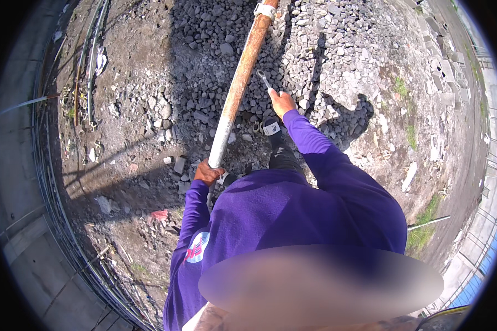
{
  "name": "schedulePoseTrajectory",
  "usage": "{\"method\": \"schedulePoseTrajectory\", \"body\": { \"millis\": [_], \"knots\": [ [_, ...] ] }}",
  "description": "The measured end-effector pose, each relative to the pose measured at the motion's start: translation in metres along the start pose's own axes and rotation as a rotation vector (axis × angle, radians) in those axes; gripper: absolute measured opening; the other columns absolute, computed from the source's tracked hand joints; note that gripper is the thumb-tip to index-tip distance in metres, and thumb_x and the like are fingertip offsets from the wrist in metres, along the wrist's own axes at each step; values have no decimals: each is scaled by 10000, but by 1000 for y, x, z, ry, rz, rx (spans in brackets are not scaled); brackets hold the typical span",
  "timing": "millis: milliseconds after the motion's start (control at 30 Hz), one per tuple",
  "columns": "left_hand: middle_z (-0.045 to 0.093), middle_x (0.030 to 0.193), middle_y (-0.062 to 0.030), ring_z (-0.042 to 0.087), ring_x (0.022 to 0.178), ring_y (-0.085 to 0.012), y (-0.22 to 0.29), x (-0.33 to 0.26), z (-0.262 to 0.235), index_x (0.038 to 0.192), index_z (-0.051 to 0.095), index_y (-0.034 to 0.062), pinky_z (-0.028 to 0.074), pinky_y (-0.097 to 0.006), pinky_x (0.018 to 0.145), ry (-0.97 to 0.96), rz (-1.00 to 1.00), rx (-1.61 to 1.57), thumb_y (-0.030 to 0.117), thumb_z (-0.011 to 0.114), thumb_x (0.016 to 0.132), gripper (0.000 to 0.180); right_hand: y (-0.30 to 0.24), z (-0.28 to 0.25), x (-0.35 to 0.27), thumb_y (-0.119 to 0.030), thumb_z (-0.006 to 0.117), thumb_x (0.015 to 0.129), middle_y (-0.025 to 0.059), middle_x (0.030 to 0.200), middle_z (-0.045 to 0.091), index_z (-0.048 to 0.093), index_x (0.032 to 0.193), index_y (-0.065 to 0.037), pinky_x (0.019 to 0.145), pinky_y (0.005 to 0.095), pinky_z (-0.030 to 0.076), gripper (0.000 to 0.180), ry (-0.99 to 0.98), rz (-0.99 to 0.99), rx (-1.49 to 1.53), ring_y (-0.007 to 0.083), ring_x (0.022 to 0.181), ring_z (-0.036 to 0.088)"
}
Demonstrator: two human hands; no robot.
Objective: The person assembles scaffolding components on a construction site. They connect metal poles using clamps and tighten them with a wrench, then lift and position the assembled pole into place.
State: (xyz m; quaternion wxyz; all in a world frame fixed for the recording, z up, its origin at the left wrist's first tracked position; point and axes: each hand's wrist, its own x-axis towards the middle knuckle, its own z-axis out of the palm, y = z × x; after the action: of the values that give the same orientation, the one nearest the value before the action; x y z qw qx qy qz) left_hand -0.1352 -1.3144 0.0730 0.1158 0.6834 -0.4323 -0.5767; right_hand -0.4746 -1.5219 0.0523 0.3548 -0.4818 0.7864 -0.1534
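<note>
My left hand (207,172) grips the lower end of a long rusty pipe (240,83), which slants up over a gravel pile (315,49). The pipe is pale near my hand and orange higher up, with a light metal clamp (265,10) near its top. My right hand (282,102) reaches forward just right of the pipe and holds a small metal spanner (264,79), its head pointing toward the pipe. Both arms wear purple sleeves. My shoe (271,128) rests on the stones below the right hand.
Bare dirt with scattered stones and a red scrap (159,215) lies to the left. Curved steel bars (55,209) run along a concrete edge at far left. Grey blocks (439,71) are stacked at upper right, with grass patches (422,234) and a fence beyond.
</note>
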Motion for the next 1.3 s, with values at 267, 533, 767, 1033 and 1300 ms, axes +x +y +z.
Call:
{"method": "schedulePoseTrajectory", "body": {
  "millis": [267, 533, 767, 1033, 1300],
  "knots": [
    [738, 892, -171, 715, 768, -241, 5, -4, -3, 1174, 641, -60, 571, -378, 707, 0, 37, 47, 246, 816, 742, 558, -99, -78, 65, -466, 506, 1011, 272, 1040, 703, 663, 1075, -6, 902, 529, 501, 490, 413, -161, 195, 468, 1011, 660],
    [738, 938, -234, 746, 864, -324, 5, -13, 14, 1138, 639, -82, 589, -406, 760, 87, 146, 212, 331, 791, 765, 577, -114, -65, 95, -402, 462, 1024, 308, 1191, 667, 650, 1192, 44, 994, 508, 482, 512, 268, -63, 411, 462, 1134, 634],
    [736, 904, -225, 742, 834, -313, 17, -20, 21, 1122, 636, -98, 589, -394, 746, 48, 108, 124, 308, 791, 748, 574, -125, -56, 99, -401, 392, 1044, 315, 1227, 654, 612, 1245, 72, 1016, 492, 484, 559, 212, 57, 588, 451, 1159, 631],
    [726, 835, -170, 710, 687, -210, 36, -39, 6, 1102, 645, -84, 577, -348, 644, 132, 182, 155, 232, 800, 720, 520, -131, -106, 54, -379, 435, 1027, 300, 1178, 681, 587, 1221, 19, 981, 522, 502, 468, 339, -126, 18, 449, 1117, 663],
    [734, 862, -174, 718, 739, -229, 32, -42, -4, 1104, 649, -82, 579, -361, 684, 96, 75, 46, 218, 789, 735, 495, -150, -110, 47, -150, 603, 933, 294, 1186, 680, 458, 1323, 11, 998, 496, 512, 447, 190, -93, -162, 429, 1140, 669]
  ]
}}
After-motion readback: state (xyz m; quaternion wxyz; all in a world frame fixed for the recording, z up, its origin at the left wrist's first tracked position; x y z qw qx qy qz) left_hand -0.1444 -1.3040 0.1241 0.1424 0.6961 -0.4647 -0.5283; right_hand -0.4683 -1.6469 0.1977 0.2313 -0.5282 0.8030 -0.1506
